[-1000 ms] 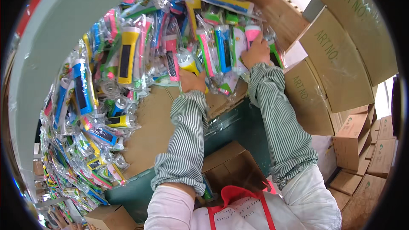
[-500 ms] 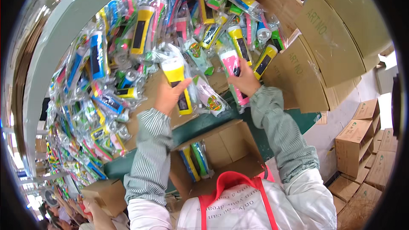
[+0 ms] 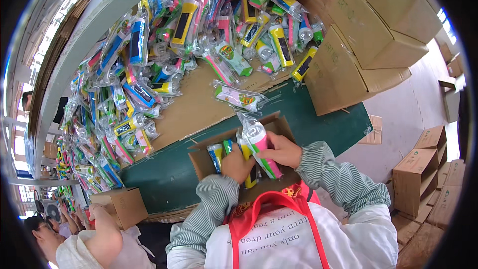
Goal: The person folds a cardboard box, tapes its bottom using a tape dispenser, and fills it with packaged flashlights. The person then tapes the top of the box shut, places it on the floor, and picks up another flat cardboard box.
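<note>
Over an open cardboard box [image 3: 200, 165], both hands are closed on flashlights in clear plastic bags. My right hand [image 3: 283, 150] grips a pink flashlight [image 3: 260, 143] with a white head, tilted above the box's right half. My left hand [image 3: 236, 166] is down in the box, closed on a yellow flashlight [image 3: 250, 178] that stands beside the pink one and is partly covered by it. Left of that hand, another yellow-and-blue flashlight [image 3: 215, 155] stands in the box. A green-and-blue one [image 3: 227, 146] shows just behind my fingers.
A large heap of bagged flashlights [image 3: 186, 22] covers the far and left table on flat cardboard [image 3: 199, 102]. One bagged piece [image 3: 240, 98] lies near its front edge. Stacked cartons [image 3: 343, 69] stand at right. Another person [image 3: 102, 236] works at lower left by a small carton [image 3: 122, 206].
Both hands have come back from the heap's edge toward me, carrying the yellow and pink flashlights to the box. The yellow one is now lowered inside.
</note>
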Available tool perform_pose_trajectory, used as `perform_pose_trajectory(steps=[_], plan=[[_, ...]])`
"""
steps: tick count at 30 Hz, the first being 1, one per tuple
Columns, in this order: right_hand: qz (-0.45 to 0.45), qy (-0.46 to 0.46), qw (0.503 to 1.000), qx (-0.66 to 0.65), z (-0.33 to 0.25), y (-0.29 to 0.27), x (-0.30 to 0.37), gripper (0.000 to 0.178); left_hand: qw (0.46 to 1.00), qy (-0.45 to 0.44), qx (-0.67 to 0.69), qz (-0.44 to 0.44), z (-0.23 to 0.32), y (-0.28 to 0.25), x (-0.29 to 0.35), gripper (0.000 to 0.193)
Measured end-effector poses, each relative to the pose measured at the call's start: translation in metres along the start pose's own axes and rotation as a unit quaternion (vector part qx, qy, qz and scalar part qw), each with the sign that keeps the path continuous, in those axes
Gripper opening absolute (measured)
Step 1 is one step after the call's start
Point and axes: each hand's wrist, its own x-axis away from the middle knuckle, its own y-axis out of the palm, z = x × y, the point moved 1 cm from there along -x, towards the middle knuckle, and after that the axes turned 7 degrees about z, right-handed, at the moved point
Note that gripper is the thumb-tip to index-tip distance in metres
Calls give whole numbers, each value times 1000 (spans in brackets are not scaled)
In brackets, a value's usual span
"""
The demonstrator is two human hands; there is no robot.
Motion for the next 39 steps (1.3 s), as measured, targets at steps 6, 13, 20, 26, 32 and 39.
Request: perform_pose_trajectory(steps=[6, 13, 20, 26, 32, 39], plan=[[82, 113, 989, 43, 47, 24, -34, 67, 990, -67, -105, -59, -20, 50, -36, 51], [82, 56, 956, 277, 11, 23, -16, 60, 978, -168, -93, -83, -48, 73, -48, 54], [-188, -82, 839, 504, -14, 44, -38, 51, 986, -115, -22, -117, -70, 49, -48, 57], [-309, -287, 586, 692, 17, 48, -67, 14, 988, -22, -106, -111, -76, 28, -38, 51], [-280, -372, 558, 686, 103, 71, -94, 14, 987, -52, -89, -123, -78, 55, -38, 43], [-89, -340, 669, 655, 63, 58, -71, 29, 994, 3, -88, -70, -76, 25, -43, 43]])
